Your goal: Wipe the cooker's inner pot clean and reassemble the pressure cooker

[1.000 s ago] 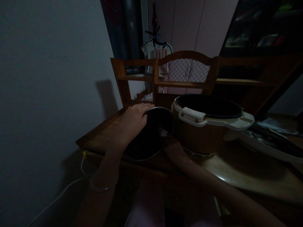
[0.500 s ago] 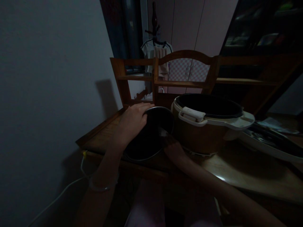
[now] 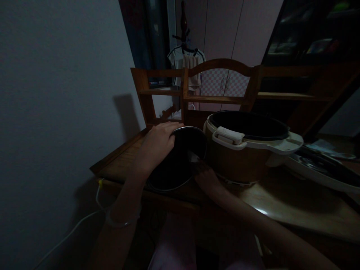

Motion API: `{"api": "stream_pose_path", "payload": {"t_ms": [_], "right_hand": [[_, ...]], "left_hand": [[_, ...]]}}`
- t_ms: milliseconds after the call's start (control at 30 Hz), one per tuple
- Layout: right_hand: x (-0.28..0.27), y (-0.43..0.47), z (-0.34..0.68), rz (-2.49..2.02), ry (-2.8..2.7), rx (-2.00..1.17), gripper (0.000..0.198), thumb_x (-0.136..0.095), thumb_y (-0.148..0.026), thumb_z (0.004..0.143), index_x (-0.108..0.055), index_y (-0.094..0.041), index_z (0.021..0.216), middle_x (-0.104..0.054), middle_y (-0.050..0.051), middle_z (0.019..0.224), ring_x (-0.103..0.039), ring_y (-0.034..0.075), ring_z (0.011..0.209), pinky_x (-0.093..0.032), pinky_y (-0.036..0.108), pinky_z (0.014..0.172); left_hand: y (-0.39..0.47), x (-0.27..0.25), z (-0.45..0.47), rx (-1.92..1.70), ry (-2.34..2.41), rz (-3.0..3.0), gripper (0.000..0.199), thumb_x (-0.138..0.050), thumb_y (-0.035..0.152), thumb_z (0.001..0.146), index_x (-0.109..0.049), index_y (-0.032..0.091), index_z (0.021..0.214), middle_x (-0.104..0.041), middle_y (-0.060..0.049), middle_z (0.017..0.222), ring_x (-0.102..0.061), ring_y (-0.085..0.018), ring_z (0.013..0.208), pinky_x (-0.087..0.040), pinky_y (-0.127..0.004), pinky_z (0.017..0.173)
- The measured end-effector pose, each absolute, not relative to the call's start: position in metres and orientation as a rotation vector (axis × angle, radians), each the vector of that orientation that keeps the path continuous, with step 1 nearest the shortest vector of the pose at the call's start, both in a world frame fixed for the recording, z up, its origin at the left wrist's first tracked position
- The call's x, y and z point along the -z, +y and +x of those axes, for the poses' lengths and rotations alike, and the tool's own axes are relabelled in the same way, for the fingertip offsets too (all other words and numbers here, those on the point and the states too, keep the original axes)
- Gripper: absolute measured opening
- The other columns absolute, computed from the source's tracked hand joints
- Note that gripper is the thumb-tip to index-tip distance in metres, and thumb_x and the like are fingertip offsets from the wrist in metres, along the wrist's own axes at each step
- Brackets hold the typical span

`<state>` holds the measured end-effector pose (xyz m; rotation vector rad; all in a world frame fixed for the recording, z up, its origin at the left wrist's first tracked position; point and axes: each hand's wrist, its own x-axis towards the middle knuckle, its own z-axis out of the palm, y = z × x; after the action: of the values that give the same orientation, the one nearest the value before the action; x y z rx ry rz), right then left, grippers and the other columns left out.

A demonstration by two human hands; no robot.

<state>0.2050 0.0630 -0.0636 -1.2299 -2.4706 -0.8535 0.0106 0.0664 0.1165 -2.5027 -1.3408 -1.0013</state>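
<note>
A dark round inner pot (image 3: pixel 171 168) with a shiny rim is tilted toward me on the desk. My left hand (image 3: pixel 159 144) is closed over its upper left rim, fingers on the far side and thumb toward the inside. At the pot's right side, my right hand (image 3: pixel 206 180) is closed on a small pale piece (image 3: pixel 192 156) at the pot's inside wall. Whether that piece is cloth, paper or sponge is too dark to tell. Just right of the hands stands a rice cooker body (image 3: pixel 239 161), lidless on top, with a white handle.
A cooker lid (image 3: pixel 323 168) lies at the right on the wooden desk (image 3: pixel 281 198). A wooden shelf frame (image 3: pixel 219 99) rises along the back. The wall (image 3: pixel 70 93) is close on the left, and a white cable (image 3: pixel 75 227) hangs by the desk's left corner.
</note>
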Motion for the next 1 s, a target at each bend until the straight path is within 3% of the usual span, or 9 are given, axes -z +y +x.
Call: {"api": "stream_pose_path", "payload": {"t_ms": [1000], "right_hand": [[0.0646, 0.0615, 0.2040, -1.252, -2.509, 0.863, 0.046, -0.050, 0.001, 0.082, -0.059, -0.002, 0.127, -0.061, 0.020, 0.128, -0.059, 0.031, 0.117, -0.048, 0.045, 0.103]], "left_hand": [[0.0658, -0.1177, 0.0107, 0.989, -1.327, -2.508, 0.046, -0.043, 0.010, 0.088, -0.061, 0.024, 0.127, -0.061, -0.002, 0.132, -0.056, -0.019, 0.123, -0.040, -0.040, 0.112]]}}
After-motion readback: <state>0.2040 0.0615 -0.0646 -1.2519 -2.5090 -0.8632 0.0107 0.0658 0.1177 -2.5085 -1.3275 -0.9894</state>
